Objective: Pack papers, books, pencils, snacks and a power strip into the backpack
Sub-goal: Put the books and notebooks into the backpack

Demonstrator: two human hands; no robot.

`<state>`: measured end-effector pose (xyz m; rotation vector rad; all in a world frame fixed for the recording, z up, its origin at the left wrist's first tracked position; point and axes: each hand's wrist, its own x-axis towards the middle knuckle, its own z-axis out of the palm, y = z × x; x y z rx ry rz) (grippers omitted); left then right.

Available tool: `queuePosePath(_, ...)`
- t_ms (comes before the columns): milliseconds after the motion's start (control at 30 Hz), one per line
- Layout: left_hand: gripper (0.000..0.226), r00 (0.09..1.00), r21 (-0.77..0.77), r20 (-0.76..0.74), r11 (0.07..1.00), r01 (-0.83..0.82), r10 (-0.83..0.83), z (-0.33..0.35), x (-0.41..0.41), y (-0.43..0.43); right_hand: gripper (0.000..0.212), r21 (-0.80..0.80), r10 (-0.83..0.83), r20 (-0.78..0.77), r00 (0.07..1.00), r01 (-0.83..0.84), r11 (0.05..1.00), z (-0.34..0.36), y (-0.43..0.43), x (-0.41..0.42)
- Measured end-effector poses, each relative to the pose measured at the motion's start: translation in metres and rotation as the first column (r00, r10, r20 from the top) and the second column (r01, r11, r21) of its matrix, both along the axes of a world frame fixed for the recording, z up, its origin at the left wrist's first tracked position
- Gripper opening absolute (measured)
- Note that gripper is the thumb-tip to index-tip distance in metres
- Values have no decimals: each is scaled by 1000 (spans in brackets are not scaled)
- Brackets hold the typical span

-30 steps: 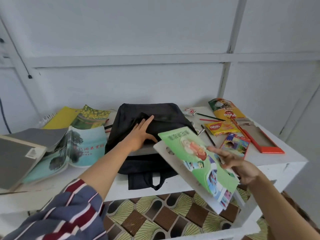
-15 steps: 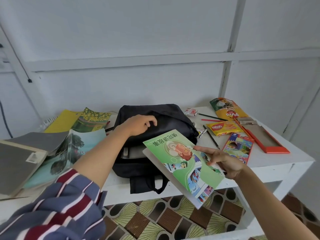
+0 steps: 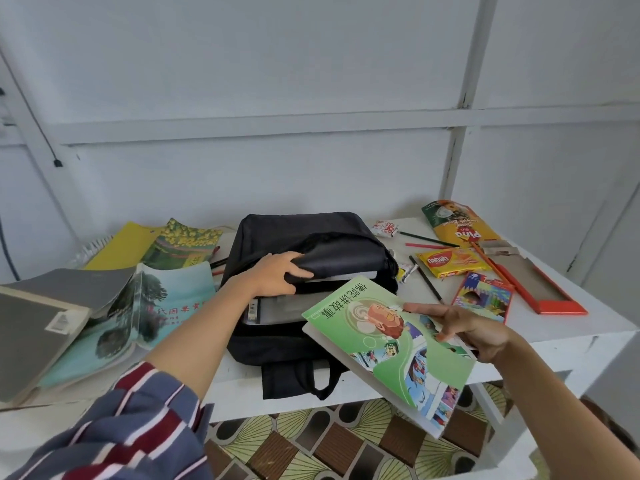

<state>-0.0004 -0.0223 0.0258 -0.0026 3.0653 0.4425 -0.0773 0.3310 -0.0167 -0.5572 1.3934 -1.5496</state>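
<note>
My left hand [image 3: 277, 277] grips the soft black fabric flap of the backpack [image 3: 311, 289], which lies flat on the white table [image 3: 571, 327], lifting it off flat grey items inside. My right hand [image 3: 474, 329] pinches the thin, glossy green book [image 3: 388, 344], fingers spread over its cover, its top corner at the bag's opening.

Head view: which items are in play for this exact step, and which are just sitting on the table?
In play:
- black backpack, flap lifted by left hand
- green book in right hand

Just lying there:
- teal book
- yellow notebook
- wafer pack
- coloured-pencil box
- loose pencils
</note>
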Motion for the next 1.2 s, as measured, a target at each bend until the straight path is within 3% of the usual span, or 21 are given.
queuePosePath(200,49,993,138,-112,990,-28,44,34,-10,-4,83,16,-60,-49,997,61,998,6,-9,0)
queuePosePath(367,49,986,234,-155,972,-25,63,43,-15,-4,57,-41,-230,32,973,231,972,14,-38,8)
queuePosePath(533,47,984,273,-165,962,-18,65,47,-15,-6,55,10,-477,27,878,477,879,11,-79,11)
queuePosePath(600,47,986,271,-157,962,-18,63,47,-15,-5,59,43,-556,-33,831,557,830,6,-96,9)
queuePosePath(667,47,986,270,-153,963,-16,60,46,-16,-5,62,88,-573,-201,795,597,797,2,-113,4)
queuePosePath(733,47,987,276,-147,961,-17,60,46,-17,-7,60,163,-493,-499,713,635,755,3,-126,1)
queuePosePath(800,46,988,288,-143,958,-18,61,46,-17,-9,52,266,-222,-823,522,701,662,9,-131,2)
queuePosePath(867,46,988,301,-143,953,-14,60,48,-17,-9,49,259,83,-962,260,779,572,15,-128,11)
queuePosePath(900,46,988,307,-145,952,-13,60,49,-18,-9,51,253,177,-967,183,759,600,17,-125,16)
queuePosePath(967,46,987,319,-146,948,-9,59,50,-19,-9,58,374,303,-927,220,577,726,16,-121,25)
queuePosePath(1033,46,988,334,-144,943,-2,53,51,-20,-11,61,492,403,-869,286,422,761,9,-121,28)
queuePosePath(1200,47,992,311,-127,950,14,26,52,-16,-13,43,366,338,-930,148,475,800,3,-134,19)
